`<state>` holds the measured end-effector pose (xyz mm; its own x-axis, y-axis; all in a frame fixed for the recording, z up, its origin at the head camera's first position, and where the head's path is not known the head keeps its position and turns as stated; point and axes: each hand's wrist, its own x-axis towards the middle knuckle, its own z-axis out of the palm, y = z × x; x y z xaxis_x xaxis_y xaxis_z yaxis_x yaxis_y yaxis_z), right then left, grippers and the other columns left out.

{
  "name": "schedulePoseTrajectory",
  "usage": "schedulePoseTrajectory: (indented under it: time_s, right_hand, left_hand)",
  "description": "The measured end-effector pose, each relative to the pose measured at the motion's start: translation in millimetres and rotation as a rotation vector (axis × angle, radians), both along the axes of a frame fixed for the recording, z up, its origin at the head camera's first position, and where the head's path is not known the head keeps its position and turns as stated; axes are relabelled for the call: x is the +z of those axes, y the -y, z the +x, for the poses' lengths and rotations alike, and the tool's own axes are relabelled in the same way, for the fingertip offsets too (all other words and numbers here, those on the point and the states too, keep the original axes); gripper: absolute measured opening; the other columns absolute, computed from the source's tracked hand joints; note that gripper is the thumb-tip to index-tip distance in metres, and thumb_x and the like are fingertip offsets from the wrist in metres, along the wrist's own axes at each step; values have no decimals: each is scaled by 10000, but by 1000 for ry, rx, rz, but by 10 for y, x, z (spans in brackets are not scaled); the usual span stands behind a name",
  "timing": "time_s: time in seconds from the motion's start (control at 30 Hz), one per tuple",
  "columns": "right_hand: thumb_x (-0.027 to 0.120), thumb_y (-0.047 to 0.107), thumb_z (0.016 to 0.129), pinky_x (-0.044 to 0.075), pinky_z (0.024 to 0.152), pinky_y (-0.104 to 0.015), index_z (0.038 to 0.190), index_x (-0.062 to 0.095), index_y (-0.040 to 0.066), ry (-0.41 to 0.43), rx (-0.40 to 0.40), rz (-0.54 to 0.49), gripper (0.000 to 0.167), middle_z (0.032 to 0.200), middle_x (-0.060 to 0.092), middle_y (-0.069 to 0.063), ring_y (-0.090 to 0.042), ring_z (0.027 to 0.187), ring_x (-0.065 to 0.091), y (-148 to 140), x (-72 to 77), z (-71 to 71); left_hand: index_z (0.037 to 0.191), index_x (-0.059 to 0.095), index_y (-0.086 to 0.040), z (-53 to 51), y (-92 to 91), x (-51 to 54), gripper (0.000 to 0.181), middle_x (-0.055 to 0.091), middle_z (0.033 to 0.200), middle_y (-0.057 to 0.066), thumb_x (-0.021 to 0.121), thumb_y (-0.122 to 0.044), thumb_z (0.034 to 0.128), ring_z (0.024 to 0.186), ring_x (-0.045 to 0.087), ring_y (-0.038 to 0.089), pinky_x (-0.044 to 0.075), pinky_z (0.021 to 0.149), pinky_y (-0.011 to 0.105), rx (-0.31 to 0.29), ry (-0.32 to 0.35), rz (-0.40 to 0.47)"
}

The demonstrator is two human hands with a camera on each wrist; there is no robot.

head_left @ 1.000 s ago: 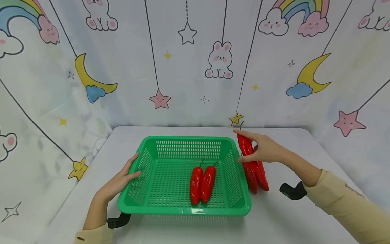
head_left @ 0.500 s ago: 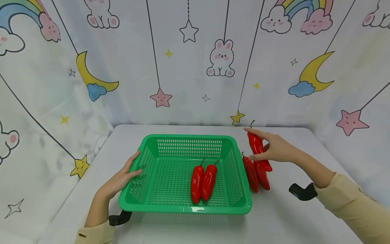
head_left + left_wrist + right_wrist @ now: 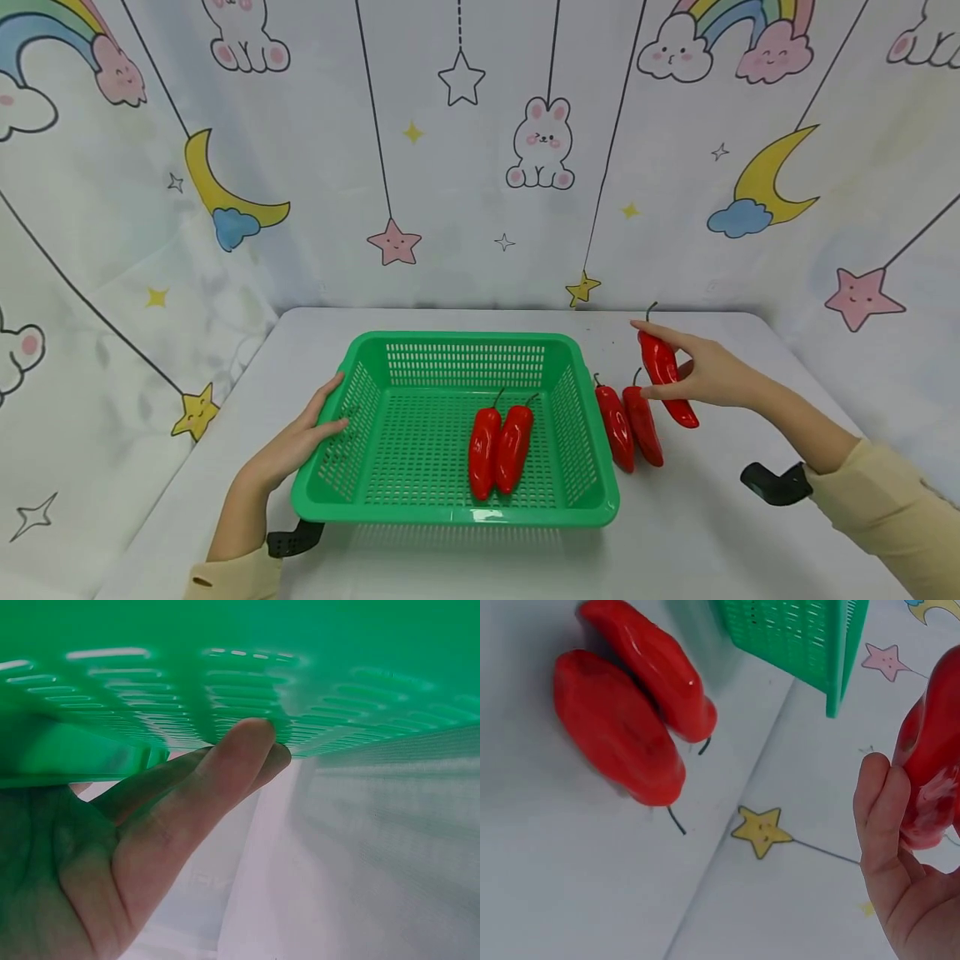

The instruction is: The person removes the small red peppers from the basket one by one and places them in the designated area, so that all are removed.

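Observation:
In the head view my right hand (image 3: 705, 367) pinches a red chili pepper (image 3: 660, 358) between thumb and fingers, its stem pointing up. Two more chili peppers, a nearer one (image 3: 617, 427) and another (image 3: 642, 425), lie side by side on the table, left of that hand. My left hand (image 3: 292, 442) grips the left rim of a green plastic basket (image 3: 480, 517), thumb over the edge. Its lower fingers (image 3: 240, 754) reach under the rim in the left wrist view. Inside the basket, two chili peppers (image 3: 483, 454) lie together, right of centre.
A white table (image 3: 720, 533) carries everything. Behind and at both sides hangs a white cloth (image 3: 465, 183) printed with stars, moons and rabbits. The basket's right wall stands close beside the loose peppers. A dark strap piece (image 3: 776, 485) sits at the right wrist.
My right hand has moved right, carrying the chili pepper away from the basket's edge and off the other two, which now show fully. My left hand and the basket stay put.

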<state>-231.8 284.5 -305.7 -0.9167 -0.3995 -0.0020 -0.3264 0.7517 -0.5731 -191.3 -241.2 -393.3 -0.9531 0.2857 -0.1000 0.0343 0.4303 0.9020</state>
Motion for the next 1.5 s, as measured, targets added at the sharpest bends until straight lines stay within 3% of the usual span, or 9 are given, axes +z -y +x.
schedulePoseTrajectory:
  time_s: [0.73,1.5]
  right_hand:
    - [794,253,699,541,570,-337,1435,259,127,-17,-47,15,919,1177,434,-243,-256,807,606,-318,-229,-42]
    - [790,242,692,525,558,-268,1408,300,99,49,-52,37,880,1111,481,-225,-227,750,543,-516,-889,-165]
  left_hand:
    - [1482,3,-273,2,10,-8,691,-47,1519,136,459,-275,962,1353,-18,408,122,974,673,2,-3,-2]
    - [1482,12,-273,-6,5,-21,684,-46,1522,121,458,-273,963,1358,-36,393,100,970,678,0,-21,-8]
